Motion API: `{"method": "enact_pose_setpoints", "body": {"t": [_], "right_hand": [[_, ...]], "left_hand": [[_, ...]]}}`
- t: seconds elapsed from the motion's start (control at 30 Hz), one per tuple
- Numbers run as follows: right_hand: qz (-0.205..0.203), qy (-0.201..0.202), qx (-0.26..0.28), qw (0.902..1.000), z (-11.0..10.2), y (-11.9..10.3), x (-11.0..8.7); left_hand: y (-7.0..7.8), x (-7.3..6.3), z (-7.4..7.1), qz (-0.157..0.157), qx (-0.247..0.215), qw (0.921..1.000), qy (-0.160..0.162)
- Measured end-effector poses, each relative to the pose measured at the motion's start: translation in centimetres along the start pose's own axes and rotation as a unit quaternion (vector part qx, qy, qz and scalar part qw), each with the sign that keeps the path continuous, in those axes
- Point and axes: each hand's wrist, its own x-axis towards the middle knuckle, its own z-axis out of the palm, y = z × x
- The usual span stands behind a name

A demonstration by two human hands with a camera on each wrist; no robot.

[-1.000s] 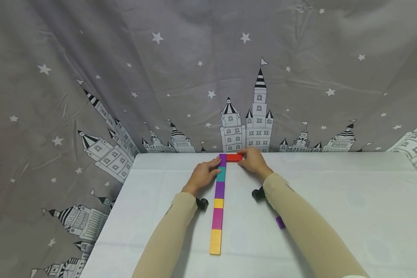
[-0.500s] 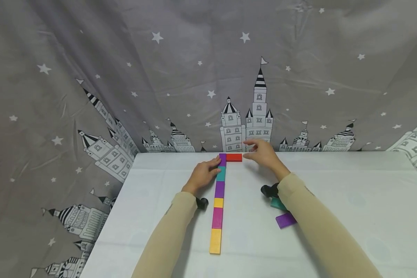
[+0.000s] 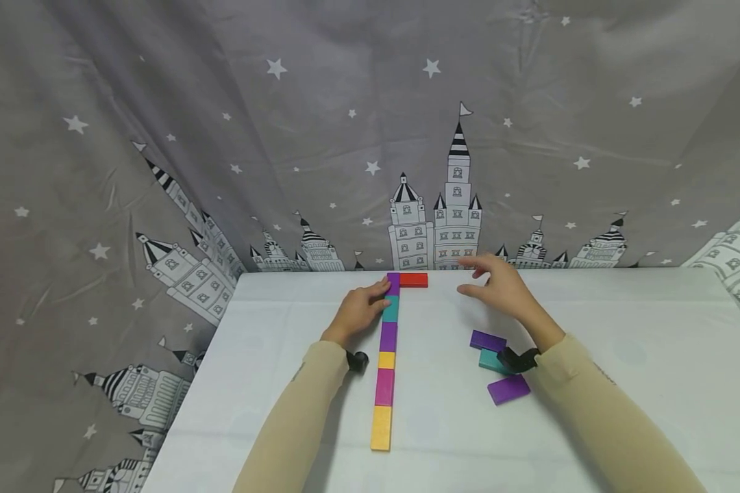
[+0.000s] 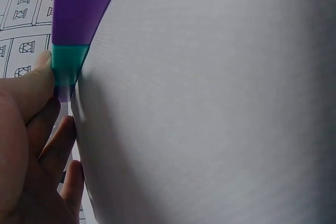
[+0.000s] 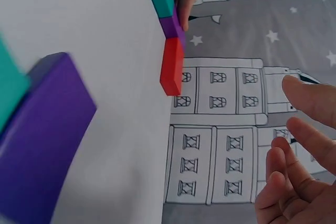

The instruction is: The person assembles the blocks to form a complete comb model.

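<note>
A straight row of coloured flat blocks (image 3: 387, 359) runs from the near middle of the white table (image 3: 623, 383) to its far edge. A red block (image 3: 414, 279) lies crosswise at the row's far end, seen also as the red block (image 5: 172, 66) in the right wrist view. My left hand (image 3: 359, 309) rests against the left side of the far purple and teal blocks (image 4: 67, 65), fingers straight. My right hand (image 3: 499, 284) hovers open above the table, right of the red block, holding nothing.
Three loose blocks lie near my right wrist: a purple one (image 3: 488, 340), a teal one (image 3: 490, 360) and another purple one (image 3: 508, 389). A grey curtain with stars and castles (image 3: 370, 137) hangs behind the table and along its left side.
My right hand let go of the red block and drew back to the right, uncovering the loose blocks. The left hand and the row stayed put.
</note>
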Motion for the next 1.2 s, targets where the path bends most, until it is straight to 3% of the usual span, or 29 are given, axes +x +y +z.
{"method": "enact_pose_setpoints", "body": {"t": [0.23, 0.63, 1.2], "right_hand": [[-0.011, -0.003, -0.005, 0.9999, -0.6, 1.1, -3.0], [0.007, -0.039, 0.027, 0.9988, -0.1, 3.1, -6.9], [0.019, -0.109, -0.002, 0.9938, 0.2, 4.7, -8.5]], "left_hand": [[0.2, 0.0, 0.1, -0.003, 0.001, 1.0, -0.001], [0.4, 0.0, 0.0, -0.01, -0.004, 0.9999, 0.001], [0.3, -0.1, 0.1, -0.025, -0.002, 0.9997, -0.001]]}}
